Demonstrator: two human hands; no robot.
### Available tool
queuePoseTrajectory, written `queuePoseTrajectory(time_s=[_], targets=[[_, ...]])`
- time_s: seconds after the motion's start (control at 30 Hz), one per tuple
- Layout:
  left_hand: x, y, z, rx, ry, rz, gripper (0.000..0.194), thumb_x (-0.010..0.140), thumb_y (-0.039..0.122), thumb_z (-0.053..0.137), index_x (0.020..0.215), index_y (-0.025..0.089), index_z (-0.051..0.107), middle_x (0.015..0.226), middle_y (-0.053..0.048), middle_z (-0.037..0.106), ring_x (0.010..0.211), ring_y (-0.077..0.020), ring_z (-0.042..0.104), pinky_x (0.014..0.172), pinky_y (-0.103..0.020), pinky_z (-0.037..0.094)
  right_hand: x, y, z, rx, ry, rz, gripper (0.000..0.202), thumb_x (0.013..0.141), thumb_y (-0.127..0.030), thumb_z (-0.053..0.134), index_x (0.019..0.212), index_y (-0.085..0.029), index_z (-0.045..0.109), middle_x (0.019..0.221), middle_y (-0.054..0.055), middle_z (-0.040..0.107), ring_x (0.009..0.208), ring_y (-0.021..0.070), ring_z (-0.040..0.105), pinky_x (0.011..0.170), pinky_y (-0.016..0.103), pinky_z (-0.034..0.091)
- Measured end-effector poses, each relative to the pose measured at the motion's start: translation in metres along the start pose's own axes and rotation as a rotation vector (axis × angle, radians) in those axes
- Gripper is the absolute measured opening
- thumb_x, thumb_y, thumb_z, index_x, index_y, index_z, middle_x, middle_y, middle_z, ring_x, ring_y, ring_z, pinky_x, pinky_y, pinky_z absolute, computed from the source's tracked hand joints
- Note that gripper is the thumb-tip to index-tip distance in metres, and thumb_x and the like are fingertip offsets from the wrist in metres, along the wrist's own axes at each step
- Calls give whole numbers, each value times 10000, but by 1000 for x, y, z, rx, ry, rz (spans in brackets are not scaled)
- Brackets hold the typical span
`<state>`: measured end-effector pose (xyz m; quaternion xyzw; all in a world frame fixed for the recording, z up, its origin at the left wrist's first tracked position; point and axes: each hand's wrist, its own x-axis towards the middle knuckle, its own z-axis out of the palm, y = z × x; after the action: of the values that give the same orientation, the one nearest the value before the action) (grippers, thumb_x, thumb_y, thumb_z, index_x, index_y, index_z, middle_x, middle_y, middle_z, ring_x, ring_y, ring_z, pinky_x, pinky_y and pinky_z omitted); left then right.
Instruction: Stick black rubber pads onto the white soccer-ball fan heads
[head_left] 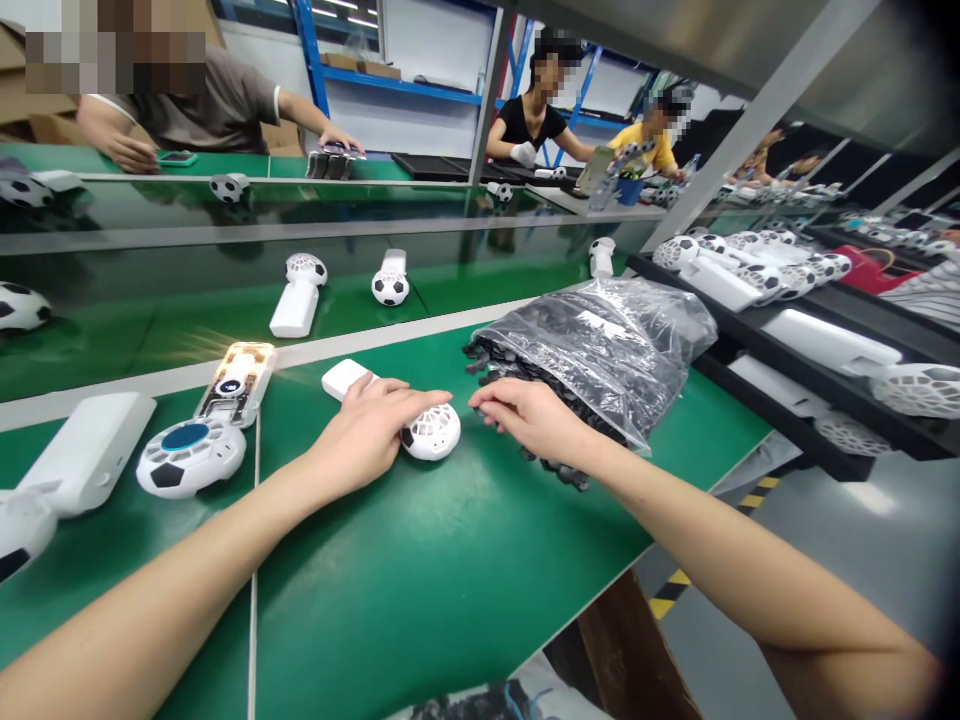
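Observation:
My left hand (367, 430) lies over a white device with a round football-patterned head (433, 432), its fingers wrapped on the body and the thumb along the head. The white end of the body shows past the fingers. To the right, my right hand (525, 415) is pinched at the edge of a pile of small black parts (559, 472); a small dark piece seems to be at its fingertips. A clear plastic bag (615, 340) covers much of the pile. Left of my hands stands an opened device (191, 457) with lit inner parts.
Another white device (90, 450) lies at the left on the green table (375, 600). Behind, a green conveyor (465, 270) carries several similar devices. Black trays (810, 425) of devices stand at the right. People sit across the line, one (217, 100) at the far left.

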<state>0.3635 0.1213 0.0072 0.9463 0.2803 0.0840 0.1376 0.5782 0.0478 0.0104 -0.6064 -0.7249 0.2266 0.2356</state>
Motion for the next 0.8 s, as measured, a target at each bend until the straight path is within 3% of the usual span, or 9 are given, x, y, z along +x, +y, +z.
queuePoseTrajectory(time_s=[0.07,0.13,0.3,0.47,0.57,0.67,0.8], targets=[[0,-2,1,-5,8,6,695,668,-15,330,1256,349,398,1135,-16,535,1130,-208,386,997,-474,192,-9,-6,0,208,-98,72,199,830,-208,474,987,-146,579,809,28,622,647,96,586,636,236,496],[1,-4,4,-5,27,11,684,675,-9,337,1252,354,401,1124,-22,534,1125,-211,390,989,-477,203,-15,-11,0,293,-152,46,219,798,-204,530,1006,-153,579,819,23,634,694,104,603,667,239,504],[0,-6,7,-21,46,13,645,706,4,335,1251,340,405,1130,-29,528,1110,-226,393,971,-477,229,-18,-24,2,59,77,-245,119,798,-200,552,847,-177,658,867,28,645,827,119,588,789,256,465],[-3,-6,0,-79,-13,57,682,655,78,456,1284,321,348,1185,-22,503,1160,-256,342,989,-471,201,-10,-34,4,-46,188,-257,138,811,-197,534,898,-190,641,847,5,666,777,113,597,743,231,465],[-5,-7,-2,-124,-44,81,695,645,188,545,1294,311,329,1227,-14,481,1184,-277,311,993,-462,197,-7,-37,5,-98,145,-254,199,826,-170,497,994,-186,604,910,18,643,826,121,579,766,241,452],[-6,-6,0,-127,-26,62,658,672,246,553,1291,293,337,1254,-21,465,1179,-281,315,989,-469,198,-9,-39,6,-136,67,-251,169,837,-164,469,960,-164,584,889,32,617,825,126,562,754,247,442],[-5,-2,3,-84,10,21,658,681,129,474,1304,272,319,1229,-33,485,1152,-265,338,992,-485,187,-16,-44,4,-122,1,-150,81,836,-189,465,897,-157,507,814,14,602,693,111,549,615,227,429]])
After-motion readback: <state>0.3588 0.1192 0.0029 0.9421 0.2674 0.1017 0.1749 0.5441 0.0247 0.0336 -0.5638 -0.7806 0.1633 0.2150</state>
